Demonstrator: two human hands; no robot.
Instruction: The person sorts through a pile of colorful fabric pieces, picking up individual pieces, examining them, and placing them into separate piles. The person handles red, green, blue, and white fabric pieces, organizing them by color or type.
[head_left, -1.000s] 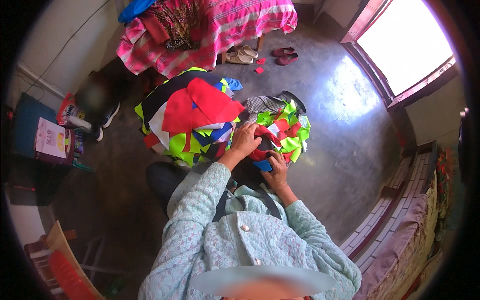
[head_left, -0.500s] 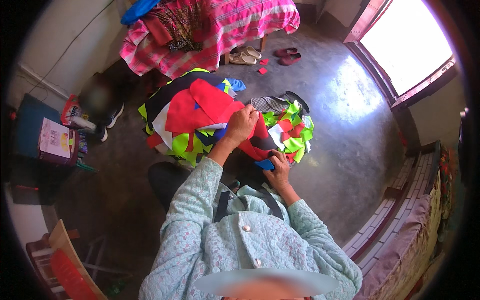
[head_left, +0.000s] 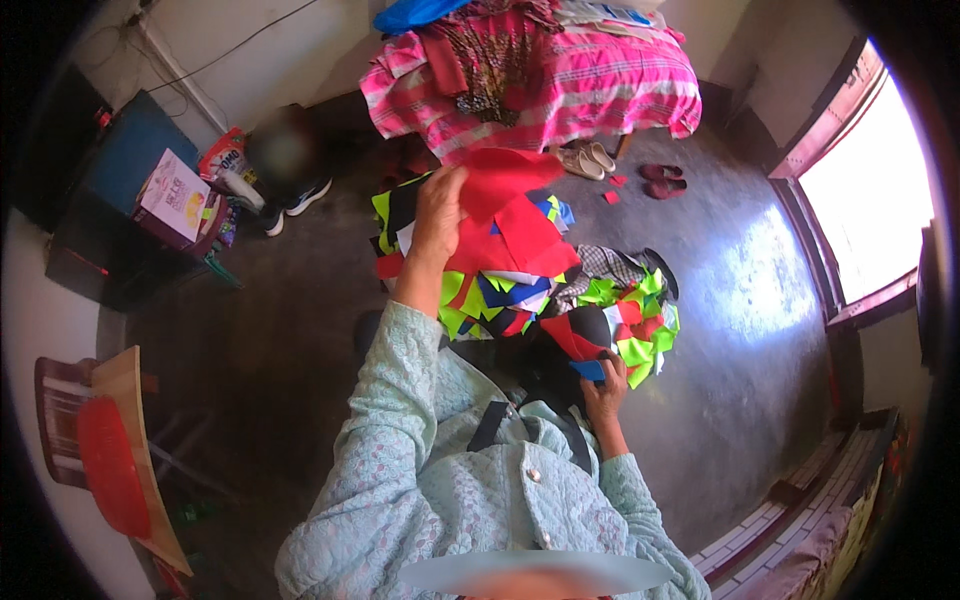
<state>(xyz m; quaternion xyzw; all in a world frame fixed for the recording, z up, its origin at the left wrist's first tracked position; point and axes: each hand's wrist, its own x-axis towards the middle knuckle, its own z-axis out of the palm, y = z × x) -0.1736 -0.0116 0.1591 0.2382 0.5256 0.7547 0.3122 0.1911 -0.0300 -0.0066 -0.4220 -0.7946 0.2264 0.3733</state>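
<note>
The left grip point(head_left: 437, 215) is pinching the left edge of a red cloth piece point(head_left: 505, 180), which is spreading to the right over the far side of a large heap point(head_left: 532, 238) of cloth pieces; whether the two are touching is hard to tell. Nearer and to the right, the right grip point(head_left: 606, 388) is pinching a small blue thing point(head_left: 587, 370) — its kind is unclear — and a red strip point(head_left: 570, 338) is lying just beyond the fingers. More red pieces are covering the top of the large heap, while lime, blue and white ones are showing along its near side. Right of it, a smaller heap point(head_left: 652, 327) of lime, red and white scraps is lying beside a grey checked cloth point(head_left: 603, 264).

Farther out, beige shoes point(head_left: 583, 164) and dark red shoes point(head_left: 664, 182) are standing on the grey floor point(head_left: 735, 400) near two small red scraps point(head_left: 613, 197). At the far side, a pink plaid cover point(head_left: 625, 85) is draping a piece of furniture.
</note>
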